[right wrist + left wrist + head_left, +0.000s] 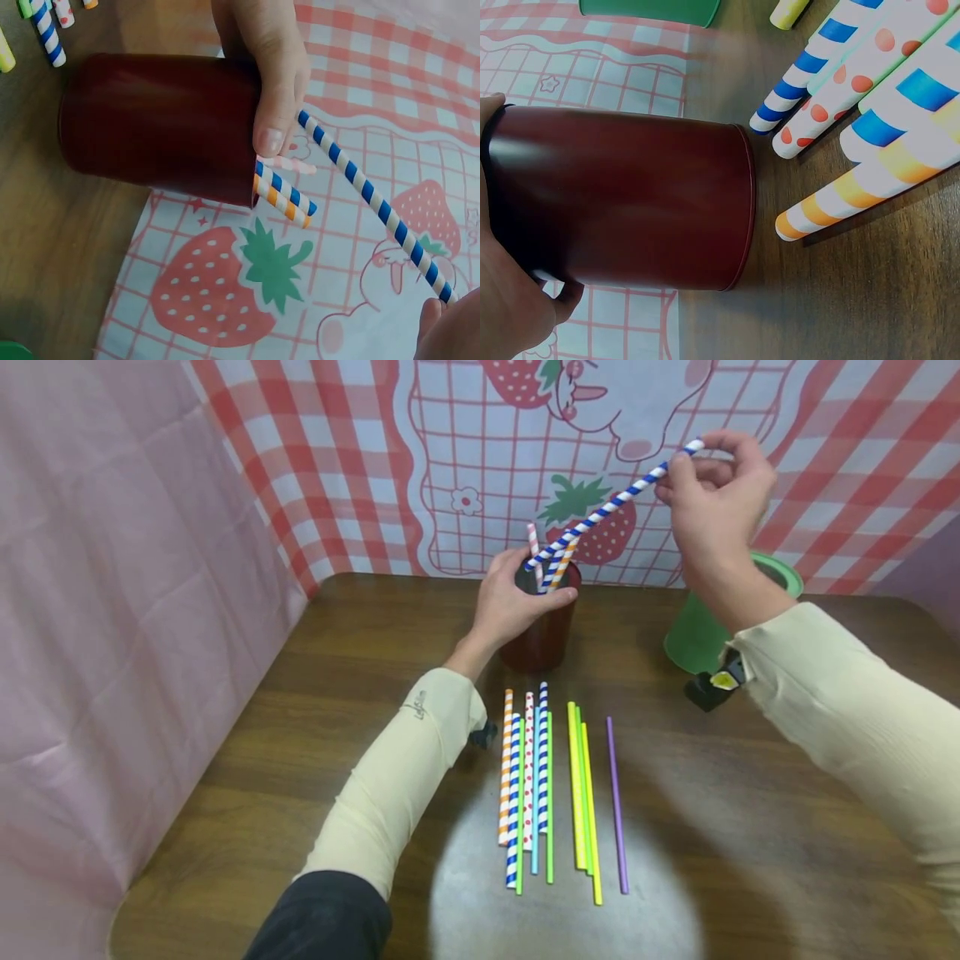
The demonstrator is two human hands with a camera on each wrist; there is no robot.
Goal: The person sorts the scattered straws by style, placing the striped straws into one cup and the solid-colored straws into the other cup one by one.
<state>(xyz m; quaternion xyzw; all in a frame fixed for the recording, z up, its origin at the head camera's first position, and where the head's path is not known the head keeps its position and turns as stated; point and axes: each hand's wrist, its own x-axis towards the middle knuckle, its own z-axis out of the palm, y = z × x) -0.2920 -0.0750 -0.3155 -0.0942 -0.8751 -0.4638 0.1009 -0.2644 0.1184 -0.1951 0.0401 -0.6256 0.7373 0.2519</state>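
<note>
My right hand (720, 497) pinches a blue-and-white striped paper straw (617, 503) by its upper end. The straw slants down to the left, its low end over the mouth of a dark red cup (534, 639). In the right wrist view that low end (304, 118) shows outside the cup, beyond the rim. My left hand (512, 602) grips the upright cup round its rim, thumb on the near side. Inside the cup stand a blue-striped straw (289, 186), an orange-striped straw (283, 202) and a pink-and-white straw (533, 539).
In front of the cup lie several striped and dotted straws (528, 777), yellow and green straws (581, 802) and a purple straw (617, 806). A green container (693, 631) stands at the right, partly behind my right wrist. A checked cloth (345, 468) hangs behind the table (300, 760).
</note>
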